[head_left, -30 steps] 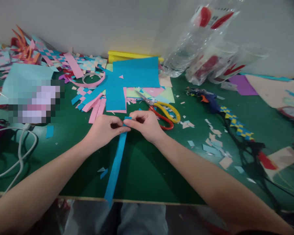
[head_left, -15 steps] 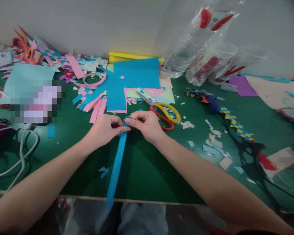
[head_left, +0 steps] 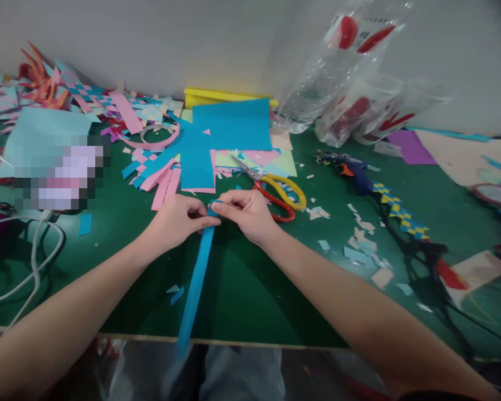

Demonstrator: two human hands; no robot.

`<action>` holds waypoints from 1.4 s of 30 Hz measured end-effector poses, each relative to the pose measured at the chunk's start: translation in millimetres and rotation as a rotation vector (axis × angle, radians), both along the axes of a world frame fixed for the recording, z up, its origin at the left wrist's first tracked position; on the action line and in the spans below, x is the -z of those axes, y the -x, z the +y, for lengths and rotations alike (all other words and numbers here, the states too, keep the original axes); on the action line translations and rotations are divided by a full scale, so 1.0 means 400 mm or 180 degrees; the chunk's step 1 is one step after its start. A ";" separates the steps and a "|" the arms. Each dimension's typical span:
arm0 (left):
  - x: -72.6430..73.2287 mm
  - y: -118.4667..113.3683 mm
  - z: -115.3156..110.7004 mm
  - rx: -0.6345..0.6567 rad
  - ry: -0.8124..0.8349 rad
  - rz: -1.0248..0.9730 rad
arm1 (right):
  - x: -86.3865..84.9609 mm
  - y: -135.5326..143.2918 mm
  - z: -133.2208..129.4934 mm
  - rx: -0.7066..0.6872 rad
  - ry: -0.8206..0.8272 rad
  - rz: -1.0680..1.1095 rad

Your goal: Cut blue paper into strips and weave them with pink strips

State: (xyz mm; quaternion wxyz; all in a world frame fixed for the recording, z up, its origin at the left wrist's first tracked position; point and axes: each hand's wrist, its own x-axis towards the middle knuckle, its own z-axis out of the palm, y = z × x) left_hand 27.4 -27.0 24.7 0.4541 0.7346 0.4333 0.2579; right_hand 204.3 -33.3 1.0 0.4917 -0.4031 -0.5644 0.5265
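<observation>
A long blue paper strip point(head_left: 195, 284) hangs from my fingers down past the table's front edge. My left hand point(head_left: 179, 219) pinches it a little below its upper end, thumb on the near side. At the top end, my right hand point(head_left: 245, 213) grips the strip between thumb and fingers. Just behind the right hand lie scissors point(head_left: 275, 192) with one yellow and one red handle, their blades resting on paper. Beyond both hands are blue paper sheets point(head_left: 234, 125), with pink strips point(head_left: 167, 186) fanned out on the left.
A pixelated phone-like object point(head_left: 64, 178) with a white cable point(head_left: 37, 267) lies left. Tape point(head_left: 157, 133) sits near a heap of scraps point(head_left: 87, 92). Plastic cups in a clear bag point(head_left: 363, 111) stand at the back. Right are paper bits point(head_left: 363, 239) and a blue glue gun point(head_left: 359, 175).
The strip's lower end has swung slightly left. Both hands keep their pinch on it, nearly still, while the whole view has shifted a little.
</observation>
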 end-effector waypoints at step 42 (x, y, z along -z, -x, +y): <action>-0.010 0.000 0.003 0.0076 -0.0135 -0.0075 | 0.017 0.000 0.007 0.0009 0.0048 0.0426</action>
